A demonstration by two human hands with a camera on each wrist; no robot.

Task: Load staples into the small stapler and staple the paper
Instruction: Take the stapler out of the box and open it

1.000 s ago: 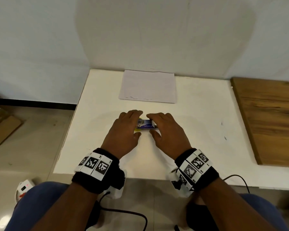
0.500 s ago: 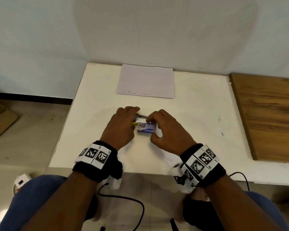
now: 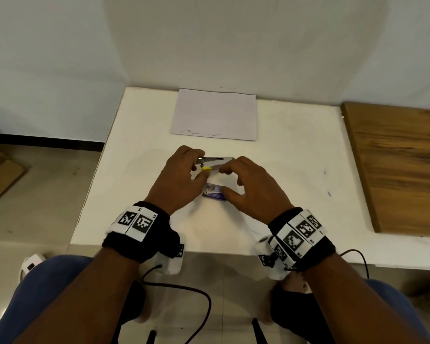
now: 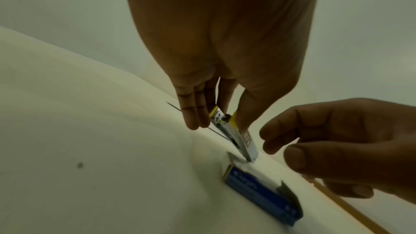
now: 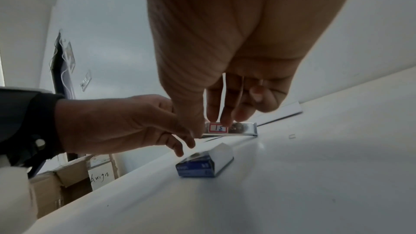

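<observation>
On the white table [image 3: 296,170], both hands meet over a small metal stapler [image 3: 216,160] with a yellow rear end. My left hand [image 3: 200,162] pinches that rear end between fingers and thumb [image 4: 242,118]. My right hand [image 3: 225,180] has curled fingertips [image 5: 216,115] on the stapler's [image 5: 231,127] labelled front part, with the thumb lower, near the box. The stapler [image 4: 236,134] is tilted and looks parted into two layers. A blue staple box [image 3: 215,193] lies just in front of it, its end flap open [image 5: 220,150]. The sheet of paper [image 3: 214,115] lies flat at the table's far edge.
A wooden board [image 3: 397,165] covers the surface to the right. Cardboard boxes [image 5: 67,184] stand on the floor to the left. A white power strip [image 3: 31,265] and a black cable [image 3: 184,291] lie below the table's near edge.
Both hands have moved the stapler off the staple box and a little toward the paper. The box now lies uncovered in front of them.
</observation>
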